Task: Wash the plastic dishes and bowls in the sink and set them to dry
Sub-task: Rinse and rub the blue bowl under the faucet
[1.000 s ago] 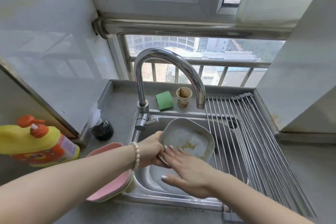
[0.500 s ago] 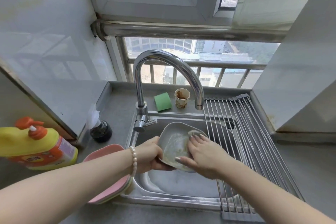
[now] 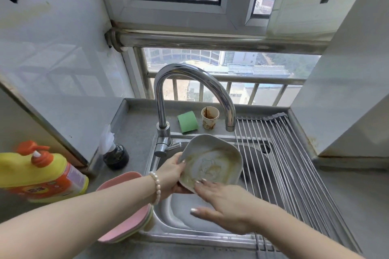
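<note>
Over sink (image 3: 202,227), stained grey dish (image 3: 212,162)

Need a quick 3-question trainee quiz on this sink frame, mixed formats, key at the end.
1. True or false: water is running from the faucet onto the grey dish.
2. Which hand grips the dish's rim? A) left hand B) right hand C) neither
3. Fill in: the green sponge sits beside the stained paper ____.

Key:
1. False; no stream is visible.
2. A; the right hand's straight fingers only touch the dish's lower edge.
3. cup
</note>
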`<state>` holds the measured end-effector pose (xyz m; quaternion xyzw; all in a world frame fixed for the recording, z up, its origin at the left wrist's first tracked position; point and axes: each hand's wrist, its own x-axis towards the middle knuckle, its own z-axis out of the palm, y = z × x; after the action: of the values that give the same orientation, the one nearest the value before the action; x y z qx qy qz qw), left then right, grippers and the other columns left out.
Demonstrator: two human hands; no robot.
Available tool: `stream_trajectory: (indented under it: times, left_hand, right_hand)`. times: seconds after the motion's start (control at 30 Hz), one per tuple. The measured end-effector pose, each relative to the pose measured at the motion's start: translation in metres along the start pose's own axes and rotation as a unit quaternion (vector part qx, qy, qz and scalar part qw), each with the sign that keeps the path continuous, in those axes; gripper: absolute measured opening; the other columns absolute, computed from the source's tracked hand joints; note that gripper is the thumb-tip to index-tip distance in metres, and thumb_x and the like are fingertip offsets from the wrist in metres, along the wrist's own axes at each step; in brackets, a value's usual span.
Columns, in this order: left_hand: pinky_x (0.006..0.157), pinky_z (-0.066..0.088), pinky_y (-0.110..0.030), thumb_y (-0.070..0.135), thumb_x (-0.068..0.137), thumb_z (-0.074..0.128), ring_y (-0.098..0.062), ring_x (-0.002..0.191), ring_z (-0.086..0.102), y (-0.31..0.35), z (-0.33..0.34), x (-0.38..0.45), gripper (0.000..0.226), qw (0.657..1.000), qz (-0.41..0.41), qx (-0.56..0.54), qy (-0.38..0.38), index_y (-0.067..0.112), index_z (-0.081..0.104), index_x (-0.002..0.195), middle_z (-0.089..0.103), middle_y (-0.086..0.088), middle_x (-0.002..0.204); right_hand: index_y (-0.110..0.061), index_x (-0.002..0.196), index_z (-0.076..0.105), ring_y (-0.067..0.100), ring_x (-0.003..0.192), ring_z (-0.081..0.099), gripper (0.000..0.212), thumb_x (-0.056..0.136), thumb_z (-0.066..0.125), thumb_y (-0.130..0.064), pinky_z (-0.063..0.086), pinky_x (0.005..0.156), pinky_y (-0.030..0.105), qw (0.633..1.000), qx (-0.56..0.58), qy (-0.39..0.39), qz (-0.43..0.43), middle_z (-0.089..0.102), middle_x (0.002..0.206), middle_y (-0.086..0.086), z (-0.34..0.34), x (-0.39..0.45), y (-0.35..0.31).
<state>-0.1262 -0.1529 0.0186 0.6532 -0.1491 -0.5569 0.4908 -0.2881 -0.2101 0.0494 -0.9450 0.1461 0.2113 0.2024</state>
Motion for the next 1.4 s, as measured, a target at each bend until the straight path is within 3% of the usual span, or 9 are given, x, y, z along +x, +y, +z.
stream_trajectory:
  times: [0.13, 0.3, 0.47, 0.67, 0.87, 0.97, 1.1, 1.27, 1.4]
  left_hand:
    - [0.054, 0.059, -0.038, 0.023, 0.104, 0.036, -0.019, 0.067, 0.068, 0.0, 0.005, -0.004, 0.018, 1.0, -0.007, -0.002, -0.005, 0.026, 0.053, 0.104, 0.065, -0.006, 0.096]
    - [0.052, 0.057, -0.029, 0.021, 0.104, 0.037, -0.009, 0.064, 0.066, 0.008, 0.007, 0.001, 0.022, 0.998, 0.06, 0.004, 0.025, 0.023, 0.057, 0.112, 0.068, 0.0, 0.091]
    - [0.053, 0.059, -0.042, 0.032, 0.103, 0.034, -0.022, 0.07, 0.067, 0.007, -0.002, -0.005, 0.022, 0.999, 0.018, 0.039, 0.005, 0.028, 0.055, 0.105, 0.065, -0.004, 0.099]
    - [0.054, 0.058, -0.032, 0.032, 0.102, 0.037, -0.013, 0.076, 0.068, 0.01, 0.014, 0.0, 0.025, 0.999, 0.038, 0.003, -0.015, 0.022, 0.06, 0.104, 0.067, -0.004, 0.1]
    - [0.093, 0.051, -0.051, 0.037, 0.1, 0.039, -0.036, 0.099, 0.066, 0.016, -0.006, 0.012, 0.038, 0.99, 0.092, 0.082, 0.064, 0.009, 0.065, 0.102, 0.07, -0.021, 0.102]
    - [0.07, 0.058, -0.052, 0.038, 0.101, 0.038, -0.034, 0.078, 0.067, 0.02, -0.013, 0.007, 0.038, 0.986, 0.084, 0.126, 0.068, 0.01, 0.063, 0.101, 0.069, -0.019, 0.091]
    - [0.037, 0.053, -0.036, 0.042, 0.1, 0.041, -0.026, 0.048, 0.063, 0.031, -0.022, 0.003, 0.035, 0.98, 0.044, 0.188, 0.039, 0.013, 0.061, 0.095, 0.061, -0.012, 0.069]
    - [0.036, 0.05, -0.028, 0.031, 0.102, 0.042, -0.018, 0.043, 0.062, 0.045, -0.025, -0.001, 0.024, 0.981, 0.029, 0.191, 0.016, 0.015, 0.06, 0.098, 0.06, -0.01, 0.073]
    - [0.06, 0.057, -0.035, -0.005, 0.092, 0.048, -0.022, 0.065, 0.063, 0.048, -0.025, 0.007, 0.031, 0.995, 0.034, 0.053, 0.08, 0.014, 0.058, 0.115, 0.062, -0.012, 0.087]
  right_hand:
    - [-0.002, 0.15, 0.019, 0.026, 0.147, 0.012, 0.109, 0.075, -0.006, -0.077, 0.005, 0.121, 0.037, 0.983, -0.101, 0.045, 0.149, 0.014, 0.158, 0.018, -0.015, 0.015, 0.031]
    - [-0.012, 0.153, -0.005, 0.015, 0.147, -0.005, 0.084, 0.092, 0.02, -0.064, -0.008, 0.112, 0.019, 0.995, 0.095, 0.002, -0.012, -0.007, 0.16, 0.007, -0.007, 0.016, -0.012]
    - [-0.008, 0.153, 0.008, 0.021, 0.148, 0.0, 0.114, 0.067, -0.01, -0.08, -0.002, 0.119, 0.033, 0.988, -0.102, 0.007, 0.113, 0.001, 0.16, 0.012, -0.011, 0.002, 0.035]
    - [-0.006, 0.149, -0.017, 0.021, 0.144, -0.023, 0.092, 0.09, 0.014, -0.069, -0.011, 0.118, 0.034, 0.988, 0.115, 0.062, 0.077, -0.025, 0.155, 0.015, -0.009, 0.057, 0.009]
    - [-0.024, 0.153, 0.004, 0.014, 0.145, 0.018, 0.084, 0.089, 0.035, -0.068, 0.016, 0.119, 0.033, 0.959, 0.266, 0.033, -0.089, 0.017, 0.159, -0.001, -0.007, 0.033, -0.015]
    - [-0.027, 0.149, 0.028, 0.019, 0.137, 0.037, 0.067, 0.092, 0.048, -0.056, 0.032, 0.112, 0.035, 0.994, 0.07, 0.03, -0.078, 0.037, 0.151, -0.004, -0.006, 0.011, 0.008]
    - [-0.023, 0.102, 0.072, 0.018, 0.095, 0.07, 0.034, 0.087, 0.056, -0.05, 0.058, 0.079, 0.039, 0.972, -0.157, 0.128, -0.122, 0.068, 0.117, -0.01, -0.003, 0.005, 0.046]
    - [-0.011, 0.091, 0.076, 0.023, 0.104, 0.067, 0.039, 0.067, 0.081, -0.042, 0.047, 0.099, 0.047, 0.902, -0.313, 0.284, -0.088, 0.074, 0.099, 0.004, -0.004, 0.016, 0.074]
    - [-0.012, 0.064, 0.063, 0.021, 0.069, 0.068, 0.017, 0.074, 0.058, -0.001, 0.055, 0.087, 0.036, 0.874, -0.249, 0.395, -0.132, 0.067, 0.068, 0.004, 0.021, 0.028, 0.059]
